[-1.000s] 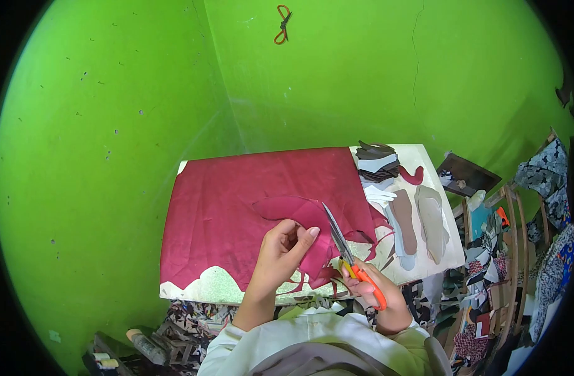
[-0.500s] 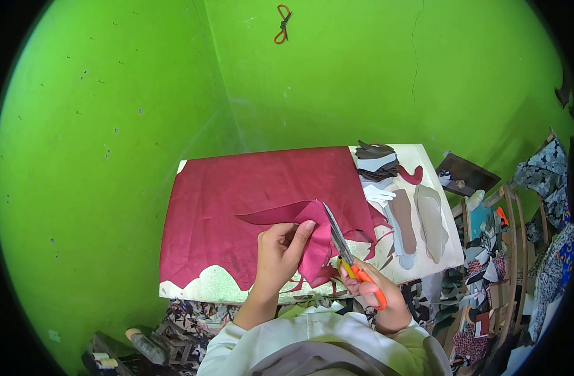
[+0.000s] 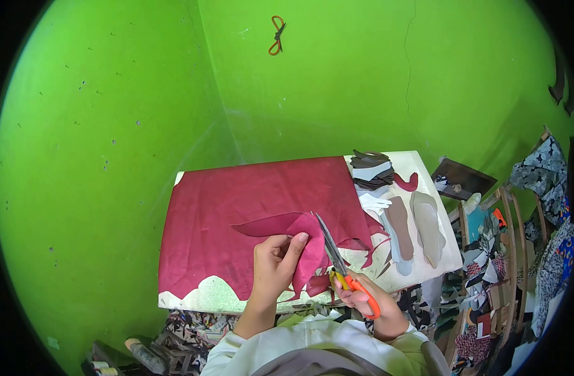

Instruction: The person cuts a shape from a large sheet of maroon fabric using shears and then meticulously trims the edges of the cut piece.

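Note:
My left hand (image 3: 275, 262) pinches a curved dark-red leather-like piece (image 3: 310, 254) between thumb and fingers. Its long pointed end reaches left over a large sheet (image 3: 237, 194) of the same red material. In my right hand (image 3: 377, 302) is a pair of scissors (image 3: 332, 247) with orange and yellow handles. The blades point up and away, lying close along the right edge of the red piece. Small red scraps (image 3: 318, 286) lie below it near the table's front edge.
On the white tabletop (image 3: 424, 166) at right lie stacked dark pieces (image 3: 371, 170), a small red curved piece (image 3: 406, 182) and sole-shaped templates (image 3: 426, 225). Another pair of scissors (image 3: 276, 36) hangs on the green wall. A wooden rack (image 3: 515, 250) with scraps stands at right.
The camera view has tilted, so the table sits lower in it. Beside the blades, the red piece's right edge now looks smoother and narrower. Both hands keep their holds.

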The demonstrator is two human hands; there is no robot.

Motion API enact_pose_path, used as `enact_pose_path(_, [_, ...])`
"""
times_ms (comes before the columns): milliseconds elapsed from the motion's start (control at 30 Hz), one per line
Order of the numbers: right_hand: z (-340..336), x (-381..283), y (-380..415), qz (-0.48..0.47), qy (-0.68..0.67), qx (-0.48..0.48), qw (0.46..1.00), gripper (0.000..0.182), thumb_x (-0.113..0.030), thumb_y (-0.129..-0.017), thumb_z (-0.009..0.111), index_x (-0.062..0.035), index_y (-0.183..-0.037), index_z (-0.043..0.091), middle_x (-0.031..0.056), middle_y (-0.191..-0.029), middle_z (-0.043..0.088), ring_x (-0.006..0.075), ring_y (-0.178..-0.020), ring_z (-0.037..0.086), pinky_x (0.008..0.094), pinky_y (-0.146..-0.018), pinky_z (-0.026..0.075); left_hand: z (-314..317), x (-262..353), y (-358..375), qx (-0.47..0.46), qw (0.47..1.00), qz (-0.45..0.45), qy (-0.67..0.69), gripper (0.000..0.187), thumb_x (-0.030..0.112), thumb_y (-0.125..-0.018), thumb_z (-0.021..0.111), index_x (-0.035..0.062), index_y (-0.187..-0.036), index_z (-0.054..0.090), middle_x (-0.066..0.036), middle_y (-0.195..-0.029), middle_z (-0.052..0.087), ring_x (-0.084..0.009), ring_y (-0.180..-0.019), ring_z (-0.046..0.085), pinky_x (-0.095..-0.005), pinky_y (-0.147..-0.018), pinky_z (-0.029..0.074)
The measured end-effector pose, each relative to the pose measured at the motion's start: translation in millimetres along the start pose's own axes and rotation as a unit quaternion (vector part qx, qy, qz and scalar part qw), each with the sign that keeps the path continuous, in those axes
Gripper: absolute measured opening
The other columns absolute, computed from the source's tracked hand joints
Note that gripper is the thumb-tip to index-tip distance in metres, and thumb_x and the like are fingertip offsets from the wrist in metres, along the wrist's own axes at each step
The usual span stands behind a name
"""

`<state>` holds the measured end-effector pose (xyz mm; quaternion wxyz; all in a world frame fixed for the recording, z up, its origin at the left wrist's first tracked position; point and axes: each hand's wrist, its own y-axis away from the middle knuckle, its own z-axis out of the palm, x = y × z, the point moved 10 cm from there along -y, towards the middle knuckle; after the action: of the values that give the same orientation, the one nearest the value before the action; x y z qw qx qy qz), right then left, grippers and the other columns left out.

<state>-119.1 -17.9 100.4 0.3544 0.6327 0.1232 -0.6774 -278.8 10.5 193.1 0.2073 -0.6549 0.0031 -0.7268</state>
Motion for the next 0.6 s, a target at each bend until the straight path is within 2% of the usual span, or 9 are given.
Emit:
enact_pose_path(33, [1.5,8.0,0.8,0.038,-0.047,-0.003,0.998,0.026,-0.025,-0.079,0.049,-0.0012,-0.087,0.046,0.0002,-0.058,0.043,0.0093,-0.049,0.04,0.0229,-0.045,0.033,-1.1,-1.7,1.9,0.002,1.0,-0.011,0.006,0.022,0.012,-0.082,0.06,-0.0052,-0.068,0.057,0.001,-0.051,0.05,-0.0015,-0.048,0.037,-0.0197,-0.041,0.028])
enact_pose_path(133, [0.0,-17.5,0.3,-0.084,0.102,0.019,0.991,0.027,-0.025,-0.079,0.05,-0.0003,-0.088,0.045,0.0003,-0.057,0.043,0.0101,-0.048,0.04,0.0233,-0.045,0.033,-1.6,-5.6,2.8,-0.035,0.999,-0.004,-0.018,0.022,0.012,-0.082,0.059,-0.0048,-0.068,0.058,0.002,-0.051,0.05,-0.0012,-0.048,0.036,-0.02,-0.04,0.028])
enact_pose_path(233, [-1.7,-4.2,0.7,-0.02,0.022,0.008,1.0,0.031,-0.027,-0.078,0.052,0.0005,-0.089,0.045,0.0002,-0.056,0.042,0.0107,-0.048,0.04,0.0237,-0.045,0.033,-2.4,-9.1,1.6,-0.052,0.998,-0.033,-0.001,0.022,0.013,-0.082,0.059,-0.0045,-0.069,0.059,0.002,-0.05,0.049,-0.0009,-0.048,0.036,-0.0199,-0.04,0.028])
enact_pose_path(333, [4.6,-19.1,3.4,-0.066,0.136,0.001,0.988,0.033,-0.03,-0.078,0.053,0.0008,-0.088,0.045,-0.0008,-0.055,0.041,0.0104,-0.048,0.04,0.0234,-0.045,0.033,-3.4,-12.4,2.3,-0.071,0.996,-0.058,-0.009,0.016,0.008,-0.082,0.057,-0.0044,-0.072,0.058,-0.002,-0.064,0.058,-0.0024,-0.057,0.048,-0.0172,-0.049,0.037])
enact_pose_path(433, [3.0,-7.1,2.5,0.002,-0.003,0.008,1.0,0.035,-0.031,-0.075,0.056,0.0006,-0.088,0.046,-0.0019,-0.056,0.041,0.0093,-0.048,0.039,0.0221,-0.045,0.032,-5.1,-13.4,2.4,-0.069,0.995,-0.069,-0.022,0.016,0.008,-0.082,0.058,-0.0045,-0.072,0.058,-0.002,-0.064,0.058,-0.0025,-0.057,0.049,-0.0172,-0.048,0.037])
enact_pose_path(533, [0.1,3.9,-2.5,0.017,-0.036,0.024,0.999,0.027,-0.024,-0.079,0.052,-0.0001,-0.089,0.046,-0.003,-0.056,0.04,0.0082,-0.046,0.037,0.0204,-0.044,0.03,-3.3,-12.3,1.6,-0.069,0.997,-0.03,-0.02,0.022,0.013,-0.081,0.06,-0.0048,-0.069,0.059,0.005,-0.048,0.043,-0.0004,-0.047,0.033,-0.0207,-0.038,0.023])
enact_pose_path(600, [-0.5,7.9,-2.2,0.052,-0.1,0.023,0.993,0.026,-0.023,-0.078,0.053,0.0,-0.09,0.046,-0.0025,-0.057,0.04,0.0079,-0.047,0.037,0.0203,-0.044,0.03,-1.3,-12.4,2.6,-0.074,0.997,-0.031,-0.015,0.022,0.013,-0.081,0.06,-0.0049,-0.068,0.059,0.005,-0.048,0.042,-0.0004,-0.046,0.032,-0.0206,-0.038,0.023])
